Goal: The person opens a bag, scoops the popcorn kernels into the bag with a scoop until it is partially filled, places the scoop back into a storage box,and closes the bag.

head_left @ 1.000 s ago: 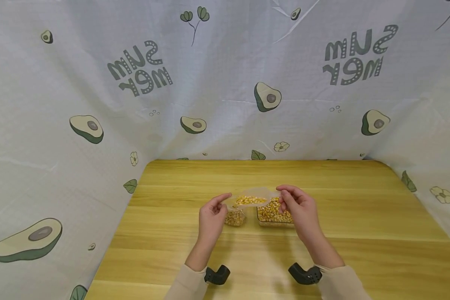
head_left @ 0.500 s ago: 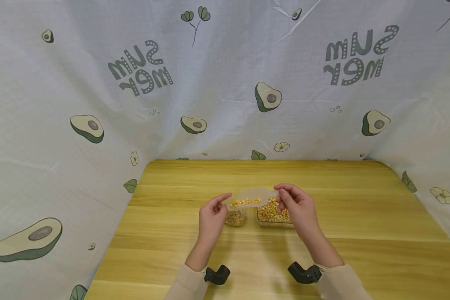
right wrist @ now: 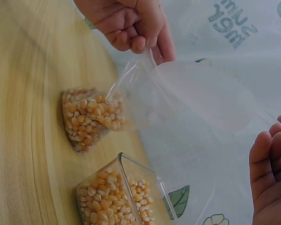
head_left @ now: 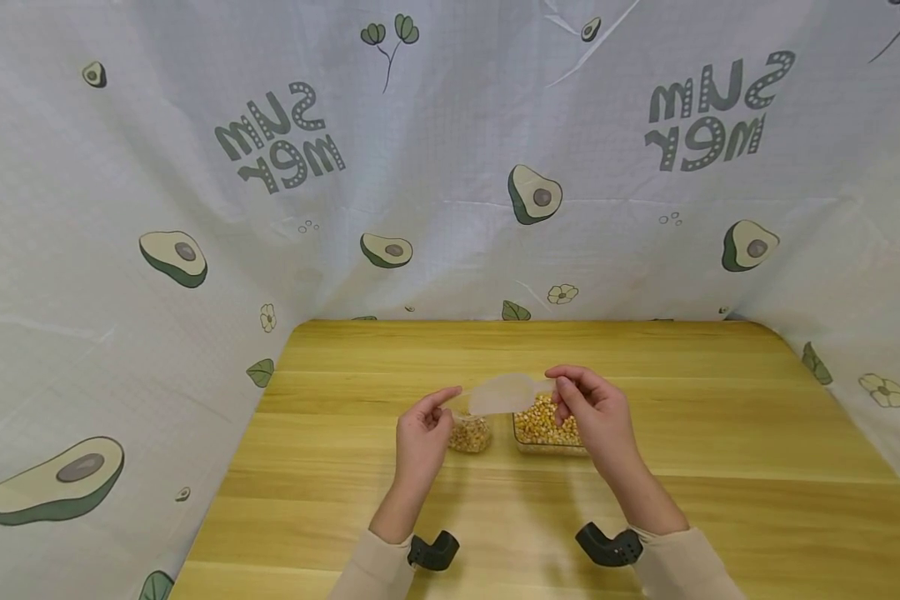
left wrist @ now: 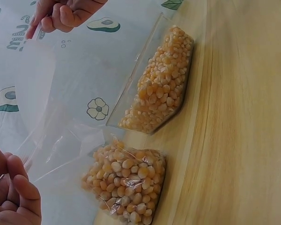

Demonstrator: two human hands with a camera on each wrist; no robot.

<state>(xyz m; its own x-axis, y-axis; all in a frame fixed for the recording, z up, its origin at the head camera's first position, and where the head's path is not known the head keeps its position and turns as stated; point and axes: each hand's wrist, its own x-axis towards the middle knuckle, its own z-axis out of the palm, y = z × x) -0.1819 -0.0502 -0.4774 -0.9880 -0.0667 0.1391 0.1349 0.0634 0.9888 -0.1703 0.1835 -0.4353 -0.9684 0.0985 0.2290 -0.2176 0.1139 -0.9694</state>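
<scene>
My right hand (head_left: 598, 417) pinches the handle of a translucent white scoop (head_left: 504, 394). Tilted toward the left, the scoop has its front end at the mouth of a clear plastic bag (right wrist: 136, 91), and no kernels show on it. With thumb and fingers, my left hand (head_left: 423, 429) holds the bag's upper edge. Corn kernels (left wrist: 126, 180) fill the lower part of the bag, which stands on the table. To its right, below the scoop and my right hand, sits a clear rectangular container (right wrist: 121, 164) of corn kernels (head_left: 543, 423).
The wooden table (head_left: 720, 417) carries the bag and the container side by side. A pale curtain (head_left: 450, 167) printed with avocados hangs along the table's back and sides. Each wrist wears a black camera mount (head_left: 435, 551).
The corn kernels on the scoop have slid off its left end toward the bag, leaving its surface bare. My right hand has shifted slightly left; my left hand stays nearly still.
</scene>
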